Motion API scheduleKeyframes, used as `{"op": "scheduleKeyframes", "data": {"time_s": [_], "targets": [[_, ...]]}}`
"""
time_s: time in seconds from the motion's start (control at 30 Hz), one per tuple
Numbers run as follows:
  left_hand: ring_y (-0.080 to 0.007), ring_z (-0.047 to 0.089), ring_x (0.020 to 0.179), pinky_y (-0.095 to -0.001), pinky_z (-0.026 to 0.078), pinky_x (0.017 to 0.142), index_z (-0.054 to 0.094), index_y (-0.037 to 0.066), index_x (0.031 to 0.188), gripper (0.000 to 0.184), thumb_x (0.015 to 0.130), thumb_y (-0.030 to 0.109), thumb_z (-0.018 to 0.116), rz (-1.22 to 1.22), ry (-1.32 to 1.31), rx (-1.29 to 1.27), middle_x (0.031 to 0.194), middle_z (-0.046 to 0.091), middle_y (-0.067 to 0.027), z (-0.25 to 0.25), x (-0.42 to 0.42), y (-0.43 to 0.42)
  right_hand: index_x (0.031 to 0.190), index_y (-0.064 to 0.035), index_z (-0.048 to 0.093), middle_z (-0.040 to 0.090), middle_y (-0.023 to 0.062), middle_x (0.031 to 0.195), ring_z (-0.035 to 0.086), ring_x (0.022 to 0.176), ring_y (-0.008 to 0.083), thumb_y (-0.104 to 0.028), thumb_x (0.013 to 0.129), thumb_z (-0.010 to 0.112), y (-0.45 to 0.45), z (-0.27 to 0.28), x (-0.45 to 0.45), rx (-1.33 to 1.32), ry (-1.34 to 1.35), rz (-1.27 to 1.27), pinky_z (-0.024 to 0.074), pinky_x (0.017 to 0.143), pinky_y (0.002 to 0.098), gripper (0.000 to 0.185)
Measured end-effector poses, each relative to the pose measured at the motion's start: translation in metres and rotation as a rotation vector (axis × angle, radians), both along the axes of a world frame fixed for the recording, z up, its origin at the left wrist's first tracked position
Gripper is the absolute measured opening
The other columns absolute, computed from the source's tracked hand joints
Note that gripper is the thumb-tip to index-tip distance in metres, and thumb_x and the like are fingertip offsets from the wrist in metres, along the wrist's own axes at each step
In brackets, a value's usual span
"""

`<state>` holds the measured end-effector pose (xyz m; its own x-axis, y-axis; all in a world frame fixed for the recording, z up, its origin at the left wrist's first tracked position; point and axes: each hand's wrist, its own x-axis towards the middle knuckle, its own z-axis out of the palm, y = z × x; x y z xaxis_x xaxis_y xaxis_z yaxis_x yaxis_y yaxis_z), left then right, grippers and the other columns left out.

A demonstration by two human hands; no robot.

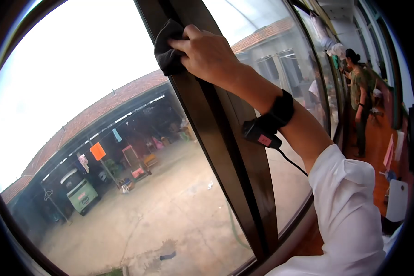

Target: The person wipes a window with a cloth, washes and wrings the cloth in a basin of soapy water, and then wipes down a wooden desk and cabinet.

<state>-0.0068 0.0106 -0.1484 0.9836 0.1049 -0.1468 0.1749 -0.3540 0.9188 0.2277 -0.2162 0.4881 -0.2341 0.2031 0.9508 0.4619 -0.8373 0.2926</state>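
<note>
My right hand (209,53) reaches up from the lower right and is closed on a dark, folded cloth (169,48). The cloth is pressed against the upper part of the dark brown window frame post (225,138), lapping over its left edge onto the glass. A black strap with a small box (262,131) sits on my right forearm, with a cable running down from it. A white sleeve (349,193) covers the arm from about the elbow. My left hand is not visible.
Large window panes (138,216) stand either side of the post, with a yard and a parked green van (82,192) beyond. Rightward, a person (359,99) stands in a corridor with a reddish floor (379,168). A white board-like object (397,200) stands near the right edge.
</note>
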Motion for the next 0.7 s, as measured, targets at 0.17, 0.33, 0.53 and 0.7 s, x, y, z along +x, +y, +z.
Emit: {"op": "scheduleKeyframes", "data": {"time_s": [0.17,0.33,0.53,0.7], "targets": [[-0.0252,0.045,0.119,-0.0338,0.035,0.1,0.049,0.004,0.126,0.042,0.092,0.027,0.054,0.003,0.073,-0.054,0.125,0.052,-0.0156,0.045,-0.01,-0.022,0.109,-0.0098,0.063,0.048,0.0096,0.094,0.056,0.085,0.0245,-0.012,0.069,0.071,-0.025,-0.162,-0.023,-0.147,0.187,0.244,0.0528,0.062,0.0299,0.042],[-0.01,0.059,0.088,-0.0229,0.046,0.079,0.056,0.005,0.121,0.034,0.089,0.017,0.059,0.005,0.064,-0.019,0.099,0.064,-0.0074,0.039,0.0,-0.023,0.099,-0.0182,0.069,0.053,0.0051,0.091,0.059,0.086,0.0222,-0.01,0.065,0.072,-0.066,-0.188,-0.027,-0.139,0.25,0.362,0.0529,0.063,0.0292,0.035],[-0.0116,0.059,0.091,-0.0241,0.046,0.081,0.056,0.004,0.12,0.033,0.089,0.014,0.058,0.002,0.029,-0.012,0.103,0.063,-0.0072,0.04,0.009,-0.04,0.108,-0.0127,0.062,0.056,0.0115,0.112,0.059,0.093,0.0295,-0.008,0.075,0.058,-0.07,-0.062,0.041,0.105,-0.052,0.226,0.0512,0.077,0.0368,0.034],[-0.0138,0.06,0.094,-0.0257,0.047,0.082,0.056,0.004,0.118,0.031,0.089,0.014,0.057,-0.072,0.06,-0.019,0.107,0.062,-0.0076,0.048,0.011,-0.05,0.119,-0.0245,0.057,0.046,0.0099,0.131,0.047,0.115,0.0343,-0.015,0.075,0.067,-0.053,-0.159,0.048,0.187,0.018,0.3,0.0465,0.09,0.0385,0.046]]}}
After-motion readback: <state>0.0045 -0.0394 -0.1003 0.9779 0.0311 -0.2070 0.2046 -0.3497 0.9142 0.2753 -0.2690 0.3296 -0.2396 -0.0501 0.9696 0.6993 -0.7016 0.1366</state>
